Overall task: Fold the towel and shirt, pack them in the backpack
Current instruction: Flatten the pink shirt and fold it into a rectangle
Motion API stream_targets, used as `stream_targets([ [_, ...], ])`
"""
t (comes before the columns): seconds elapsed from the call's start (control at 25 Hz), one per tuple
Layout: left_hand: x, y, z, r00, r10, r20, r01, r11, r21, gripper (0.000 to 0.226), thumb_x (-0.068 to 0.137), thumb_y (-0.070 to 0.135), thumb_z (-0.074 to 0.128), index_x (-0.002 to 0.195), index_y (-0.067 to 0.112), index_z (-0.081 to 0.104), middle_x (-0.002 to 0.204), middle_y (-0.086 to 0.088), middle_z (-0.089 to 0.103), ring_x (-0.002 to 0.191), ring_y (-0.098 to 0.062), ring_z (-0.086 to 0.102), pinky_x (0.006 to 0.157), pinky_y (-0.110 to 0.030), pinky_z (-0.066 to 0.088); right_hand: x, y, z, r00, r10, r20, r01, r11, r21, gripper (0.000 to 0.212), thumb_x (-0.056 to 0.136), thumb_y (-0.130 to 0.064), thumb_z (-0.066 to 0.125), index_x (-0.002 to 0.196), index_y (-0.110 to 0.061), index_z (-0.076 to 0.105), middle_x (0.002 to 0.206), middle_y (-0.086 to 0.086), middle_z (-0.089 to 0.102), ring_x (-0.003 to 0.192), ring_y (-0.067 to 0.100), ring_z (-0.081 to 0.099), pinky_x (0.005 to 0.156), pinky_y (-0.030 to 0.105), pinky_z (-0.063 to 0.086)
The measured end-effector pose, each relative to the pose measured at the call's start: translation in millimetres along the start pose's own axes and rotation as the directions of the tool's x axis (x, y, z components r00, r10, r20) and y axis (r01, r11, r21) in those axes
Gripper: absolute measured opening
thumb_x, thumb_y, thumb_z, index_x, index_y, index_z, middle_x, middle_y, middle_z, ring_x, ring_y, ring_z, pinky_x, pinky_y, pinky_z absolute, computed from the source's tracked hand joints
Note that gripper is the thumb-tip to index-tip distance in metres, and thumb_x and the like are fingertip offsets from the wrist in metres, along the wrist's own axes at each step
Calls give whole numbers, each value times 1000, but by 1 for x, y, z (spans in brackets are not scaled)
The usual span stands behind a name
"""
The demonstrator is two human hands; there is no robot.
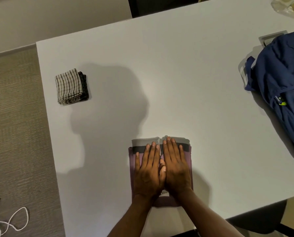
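Note:
A folded shirt, mauve with grey and white bands at its far end, lies near the front edge of the white table. My left hand and my right hand lie flat side by side on top of it, fingers straight and pressing down. A folded striped towel, white with dark lines, sits apart at the table's left side. The blue backpack lies at the right edge of the table, partly cut off by the frame.
A grey cable port is set into the table behind the backpack. Clear plastic sits at the far right corner. A white cord and power strip lie on the carpet at lower left. A dark chair stands at lower right.

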State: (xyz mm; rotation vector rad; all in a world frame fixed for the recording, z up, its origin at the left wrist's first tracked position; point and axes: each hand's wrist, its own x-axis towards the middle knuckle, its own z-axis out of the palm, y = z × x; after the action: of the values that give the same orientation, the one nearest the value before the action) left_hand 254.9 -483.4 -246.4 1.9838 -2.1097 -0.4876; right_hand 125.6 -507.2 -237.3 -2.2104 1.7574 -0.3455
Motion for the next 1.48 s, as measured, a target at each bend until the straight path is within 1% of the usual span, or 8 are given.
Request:
stream_targets([
  [0.28,55,-25,-13,972,-179,-153,186,982,35,69,110,46,24,166,10,8,175,-5,3,162,-24,7,129,-53,12,96,-14,-1,956,-125,266,174,970,-169,76,106,-43,39,165,-12,4,173,6,-5,160,20,-7,130,43,-4],
  [0.52,80,-56,-62,921,-279,-272,64,798,-599,52,112,44,32,162,35,26,170,17,25,157,-6,21,127,-60,17,103,-56,4,938,-132,321,188,970,-151,67,104,-63,6,165,-35,6,173,6,-10,158,35,-16,125,62,-4],
  [0.88,138,-172,-99,866,-396,-306,278,889,-363,53,111,32,30,160,14,35,171,-4,26,160,-14,16,130,-51,14,180,-121,46,943,-137,305,194,967,-166,69,103,-65,26,164,-36,18,173,9,-8,157,40,-14,123,67,5],
  [1.0,159,-198,-119,762,-496,-416,362,859,-362,50,109,31,38,155,11,44,165,-9,38,155,-22,30,128,-46,22,213,-160,40,961,-112,253,142,985,-101,68,103,-66,22,163,-34,20,173,12,-2,158,38,-11,125,63,0],
  [1.12,197,-230,-149,576,-702,-420,549,712,-437,50,109,31,46,154,10,44,159,-14,43,148,-30,39,120,-50,34,266,-205,29,986,-3,166,-37,971,235,69,102,-60,40,159,-22,30,168,9,25,155,28,22,125,49,27],
  [1.24,229,-252,-171,448,-886,-120,686,427,-588,58,107,41,48,157,15,37,155,-18,44,143,-35,43,117,-51,37,328,-245,30,900,219,377,-416,692,590,67,101,-52,53,150,-11,36,151,10,41,136,28,47,108,43,47],
  [1.36,246,-267,-179,382,-919,102,747,241,-620,60,90,45,62,140,13,55,133,-14,65,124,-34,60,110,-52,43,365,-262,44,779,335,530,-614,582,534,64,94,-47,62,138,-5,42,136,16,52,123,35,57,102,48,52],
  [1.48,249,-272,-186,404,-870,282,620,33,-784,36,79,26,70,111,9,69,99,-10,75,87,-25,73,79,-41,61,382,-261,54,749,346,565,-656,506,560,31,83,-35,72,97,-9,62,97,9,70,94,29,71,85,44,61],
])
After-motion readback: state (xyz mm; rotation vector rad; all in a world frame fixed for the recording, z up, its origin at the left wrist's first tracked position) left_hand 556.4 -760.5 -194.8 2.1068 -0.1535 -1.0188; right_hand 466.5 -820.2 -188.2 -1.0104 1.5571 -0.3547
